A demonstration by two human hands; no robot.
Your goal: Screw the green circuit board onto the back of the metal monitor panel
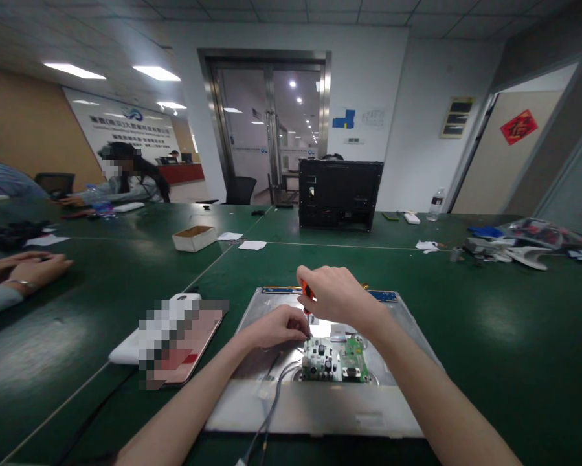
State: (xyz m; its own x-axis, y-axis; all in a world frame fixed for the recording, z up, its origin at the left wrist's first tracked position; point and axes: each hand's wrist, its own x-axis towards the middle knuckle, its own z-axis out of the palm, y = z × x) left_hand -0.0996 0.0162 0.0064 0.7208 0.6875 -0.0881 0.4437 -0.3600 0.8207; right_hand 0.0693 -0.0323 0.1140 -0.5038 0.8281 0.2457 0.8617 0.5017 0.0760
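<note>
A flat metal panel (314, 401) lies on the worktop (489, 323) with a small circuit board (334, 364) on it, a phone (174, 340) to its left, and a big box (340, 192) far behind it.

Green table (489, 323), silver panel (320, 408), green circuit board (353, 362), orange-handled screwdriver (307, 292)

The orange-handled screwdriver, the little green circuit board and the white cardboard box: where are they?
orange-handled screwdriver (306, 292), head view, on its handle.
little green circuit board (356, 362), head view, on its top face.
white cardboard box (194, 241), head view, on its front wall.
</note>
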